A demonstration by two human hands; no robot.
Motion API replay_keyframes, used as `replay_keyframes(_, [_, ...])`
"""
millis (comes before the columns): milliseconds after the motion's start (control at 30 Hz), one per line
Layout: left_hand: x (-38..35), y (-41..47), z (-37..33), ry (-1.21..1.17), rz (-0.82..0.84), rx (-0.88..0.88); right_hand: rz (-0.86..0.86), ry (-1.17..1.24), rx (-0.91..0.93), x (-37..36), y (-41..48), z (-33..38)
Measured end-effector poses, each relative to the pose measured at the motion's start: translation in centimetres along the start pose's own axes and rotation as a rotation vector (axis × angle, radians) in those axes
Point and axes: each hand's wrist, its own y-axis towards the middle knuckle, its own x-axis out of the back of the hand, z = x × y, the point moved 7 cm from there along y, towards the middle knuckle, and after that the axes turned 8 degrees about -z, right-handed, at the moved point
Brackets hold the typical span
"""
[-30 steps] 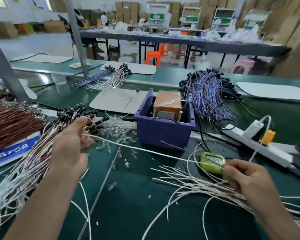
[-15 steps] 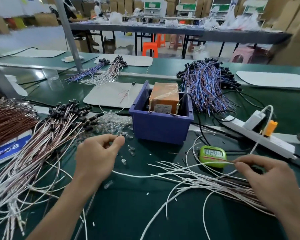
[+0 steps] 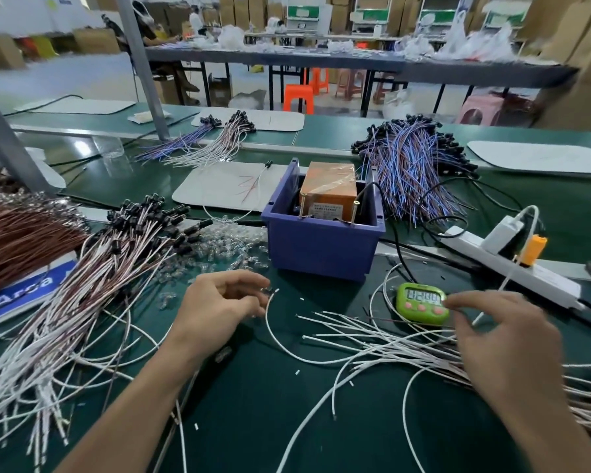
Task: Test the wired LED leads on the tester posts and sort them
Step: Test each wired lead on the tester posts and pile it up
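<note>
Left grip (image 3: 219, 303) pinches white lead (image 3: 269, 331) (tip blurred).

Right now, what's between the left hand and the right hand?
Head view: the white lead looping from the left hand, fanned loose leads on the green mat, and the green timer by the right hand fingertips.

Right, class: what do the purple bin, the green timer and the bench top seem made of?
Purple bin: probably moulded plastic, matt, even colour, thick rolled rim. Green timer: glossy plastic shell, by its highlights. Bench top: perhaps a rubbery green mat, with a dull sheen; unsure.
</note>
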Motion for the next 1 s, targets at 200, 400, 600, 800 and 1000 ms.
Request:
replay_keyframes(200, [0.1, -0.1, -0.3, 0.164, -0.036, -0.091, 0.31, 0.188, 0.196, -6.4, -2.2, 8.9])
replay_keyframes(400, [-0.5, -1.8, -1.9, 0.772, -0.231, -0.34, 0.326, -0.12, 0.113, -7.4, 0.8, 5.4])
replay_keyframes(600, [-2.3, -1.6, -2.2, 0.981, -0.333, -0.361, 0.46, -0.378, 0.209, -7.3, 1.2, 2.9])
replay_keyframes(800, [-2.3, -1.6, -2.1, 1.049, -0.383, -0.306, 0.369, -0.322, 0.221, -7.0, 1.3, 2.8])
replay_keyframes(1000, [-2.8, -1.8, -2.3, 1.064, -0.379, -0.308, 0.109, 0.141, 0.147, -4.9, 1.1, 3.1])
